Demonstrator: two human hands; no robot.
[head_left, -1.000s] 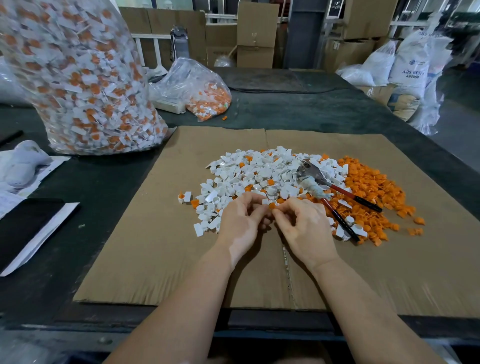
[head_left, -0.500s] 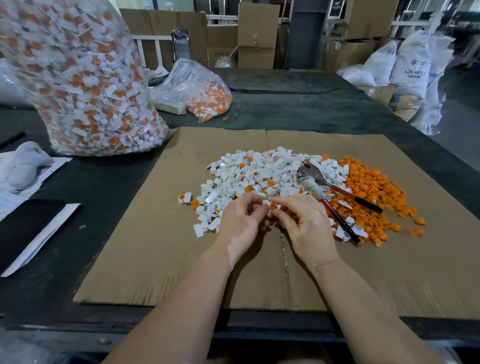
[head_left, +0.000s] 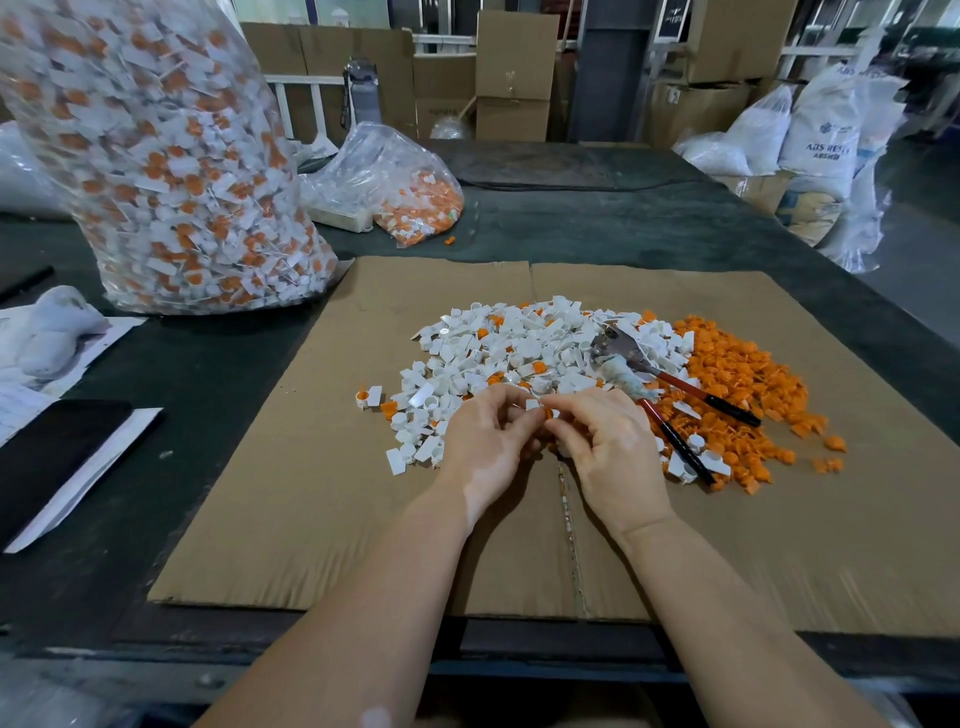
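Together, left hand (head_left: 485, 441), right hand (head_left: 608, 441), pinching plastic piece (head_left: 533, 405) (white).

From here I can read only one print: blue letters "ABS RES" on the white sack (head_left: 823, 130) at the far right, where the end of the word turns out of sight. A smaller blue line under it begins with "ABS" — the rest is blurred. The papers (head_left: 18, 408) at the left edge carry writing too small to read.
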